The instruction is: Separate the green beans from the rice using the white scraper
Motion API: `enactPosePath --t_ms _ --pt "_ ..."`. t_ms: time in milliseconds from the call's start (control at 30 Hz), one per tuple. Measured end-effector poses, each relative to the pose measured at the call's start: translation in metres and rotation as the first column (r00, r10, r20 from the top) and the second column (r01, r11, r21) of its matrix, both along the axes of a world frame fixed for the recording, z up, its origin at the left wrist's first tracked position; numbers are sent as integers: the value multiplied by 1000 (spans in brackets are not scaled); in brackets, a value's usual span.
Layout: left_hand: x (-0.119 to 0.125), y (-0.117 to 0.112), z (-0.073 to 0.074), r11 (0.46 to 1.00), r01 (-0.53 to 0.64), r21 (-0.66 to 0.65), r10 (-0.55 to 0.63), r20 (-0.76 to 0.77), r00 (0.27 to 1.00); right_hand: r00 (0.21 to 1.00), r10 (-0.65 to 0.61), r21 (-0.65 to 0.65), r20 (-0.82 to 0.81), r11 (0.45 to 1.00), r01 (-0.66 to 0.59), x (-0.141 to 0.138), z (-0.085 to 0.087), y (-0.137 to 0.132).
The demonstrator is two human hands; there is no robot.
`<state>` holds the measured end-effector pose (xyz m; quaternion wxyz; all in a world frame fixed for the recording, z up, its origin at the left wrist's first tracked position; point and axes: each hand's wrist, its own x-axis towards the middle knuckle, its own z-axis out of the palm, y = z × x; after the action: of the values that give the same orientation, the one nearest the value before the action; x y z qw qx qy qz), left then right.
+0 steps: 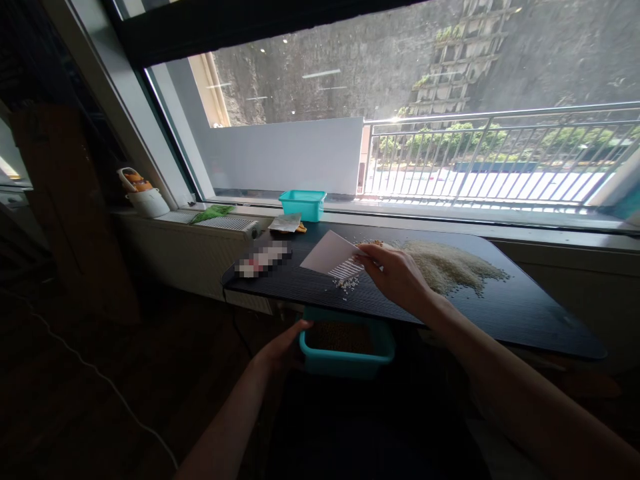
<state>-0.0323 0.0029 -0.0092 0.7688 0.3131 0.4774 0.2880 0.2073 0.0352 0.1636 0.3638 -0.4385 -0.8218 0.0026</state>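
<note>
My right hand pinches the right corner of a white card, tilted above the dark table. Light stripes cross the card's lower part. Just below the card lies a small scatter of pale grains. Behind and to the right of that hand spreads a large heap of rice-like grain, with a few brown pieces at its far left. Under the table's front edge, my left hand grips the left rim of a turquoise plastic container. Small brown grains or beans fill its bottom.
A second turquoise container stands by the window at the back. Near it lies a pale packet; a blurred-out item is at the table's left. A white pot sits on the sill, and a white cable crosses the floor.
</note>
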Motion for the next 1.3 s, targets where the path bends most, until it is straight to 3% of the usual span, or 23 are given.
enactPosePath --t_ms 400,567,767,900,1000,1133,1300 --pt "0 1 -3 1000 2 10 -2 12 1000 998 60 -40 -12 997 -61 -2 -1 -5" --pt "-1 1 -3 1000 1 13 -1 12 1000 990 138 -60 32 989 -136 -4 -2 -20" --pt "0 1 -4 1000 5 10 -5 12 1000 972 226 -22 69 974 -225 -1 9 -38" --pt "0 0 -2 1000 3 19 -3 11 1000 985 68 112 -157 992 -51 2 6 -30" --pt "0 0 -2 1000 5 20 -6 18 1000 953 -44 88 -299 993 73 8 -7 -18" --pt "0 1 -4 1000 -2 16 2 26 1000 918 -191 15 -348 978 209 22 -22 -2" --pt "1 1 -2 1000 -12 6 12 31 999 884 -355 -51 -304 933 357 39 -22 16"
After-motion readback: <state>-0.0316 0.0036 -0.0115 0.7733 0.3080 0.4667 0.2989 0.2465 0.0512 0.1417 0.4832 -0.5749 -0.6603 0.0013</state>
